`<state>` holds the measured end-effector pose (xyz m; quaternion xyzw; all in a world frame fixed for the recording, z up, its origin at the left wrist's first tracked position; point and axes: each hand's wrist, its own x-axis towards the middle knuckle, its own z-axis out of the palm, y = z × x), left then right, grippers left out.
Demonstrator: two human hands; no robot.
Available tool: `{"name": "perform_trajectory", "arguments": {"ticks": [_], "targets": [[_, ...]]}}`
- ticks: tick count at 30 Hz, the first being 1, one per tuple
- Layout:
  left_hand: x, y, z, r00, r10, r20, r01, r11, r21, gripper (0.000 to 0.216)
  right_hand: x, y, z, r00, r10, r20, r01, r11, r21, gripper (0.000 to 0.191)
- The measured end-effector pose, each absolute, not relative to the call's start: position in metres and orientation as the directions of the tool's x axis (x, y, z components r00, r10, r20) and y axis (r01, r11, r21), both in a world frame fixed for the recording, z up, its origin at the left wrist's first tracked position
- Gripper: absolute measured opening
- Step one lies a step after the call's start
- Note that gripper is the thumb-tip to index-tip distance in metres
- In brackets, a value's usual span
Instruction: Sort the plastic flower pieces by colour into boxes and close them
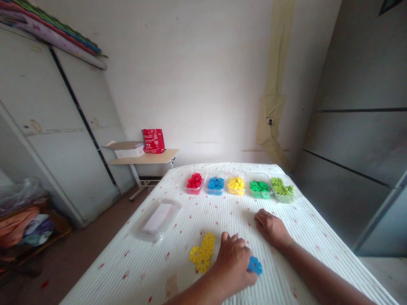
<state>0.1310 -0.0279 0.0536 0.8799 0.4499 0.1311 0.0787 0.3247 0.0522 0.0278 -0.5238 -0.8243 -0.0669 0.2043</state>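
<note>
My left hand [233, 258] is low over the bed-like surface, its fingers curled and its thumb against a blue notched plastic disc [255, 265] that sticks out on the right. Just left of that hand, several yellow notched discs [202, 254] lie together in a cluster. Farther right, my right hand [271, 226] rests closed on the cover, fingers curled under, with nothing showing in it. Beyond the hands stands a row of clear tubs holding red discs [194, 181], blue discs [216, 184], yellow discs [235, 184], green discs [259, 187] and light green pieces [282, 188].
A clear plastic lid [159, 220] with a pale paper label lies on the left of the white quilted cover [178, 288]. Behind it, a small table [152, 157] carries a red bag [153, 141] and a white box [129, 150]. Cabinets [359, 140] flank the right side.
</note>
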Motion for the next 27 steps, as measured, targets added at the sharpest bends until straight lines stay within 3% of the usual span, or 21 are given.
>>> {"name": "perform_trajectory", "arguments": {"ticks": [6,11,14,21,27], "targets": [[0.102,0.035,0.110,0.405,0.872,0.275,0.862,-0.465,0.204,0.025,0.325,0.054,0.026,-0.368,0.847,0.384,0.896,0.434,-0.097,0.022],[0.086,0.114,0.152,0.131,0.904,0.408,0.964,-0.211,0.159,0.042,0.325,0.055,0.024,-0.350,0.849,0.395,0.903,0.418,-0.098,0.023],[0.079,0.127,0.139,0.049,0.928,0.369,0.976,-0.123,0.179,0.047,0.325,0.054,0.025,-0.352,0.848,0.397,0.899,0.424,-0.108,0.024],[0.034,0.069,0.076,0.091,0.942,0.322,0.949,-0.180,0.260,0.023,0.325,0.052,0.030,-0.367,0.851,0.374,0.890,0.439,-0.126,0.023],[-0.016,0.035,0.038,-0.082,0.965,0.251,0.852,-0.063,0.519,0.022,0.275,0.022,0.047,-0.479,0.837,0.265,0.756,0.546,-0.360,0.026]]}}
